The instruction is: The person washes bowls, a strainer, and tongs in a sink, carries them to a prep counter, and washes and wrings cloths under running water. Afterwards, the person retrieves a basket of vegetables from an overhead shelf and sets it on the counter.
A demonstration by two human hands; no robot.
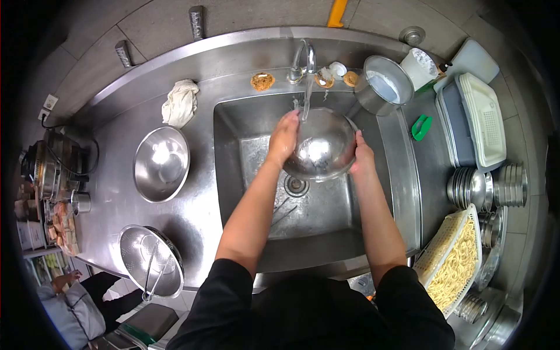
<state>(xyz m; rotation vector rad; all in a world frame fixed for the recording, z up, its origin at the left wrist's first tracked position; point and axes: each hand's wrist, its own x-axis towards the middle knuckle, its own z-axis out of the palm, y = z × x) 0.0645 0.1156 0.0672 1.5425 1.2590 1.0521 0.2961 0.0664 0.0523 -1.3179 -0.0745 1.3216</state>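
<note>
You are holding the steel bowl (321, 146) over the sink (326, 219), your left grip (284, 139) clasping its left edge and your right grip (363, 155) clasping the opposite edge. The bowl is sitting directly between both grips, touching each, just below the faucet (296, 74), whose water is running down at the bowl's far edge. To your left, another metal bowl (161, 166) and a colander (137, 256) are resting on the counter (105, 201), well apart from either grip

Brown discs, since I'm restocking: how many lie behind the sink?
3: one disc left of the tap, a second disc just right of it, a third disc beside the pot. Others may be hidden.
</note>
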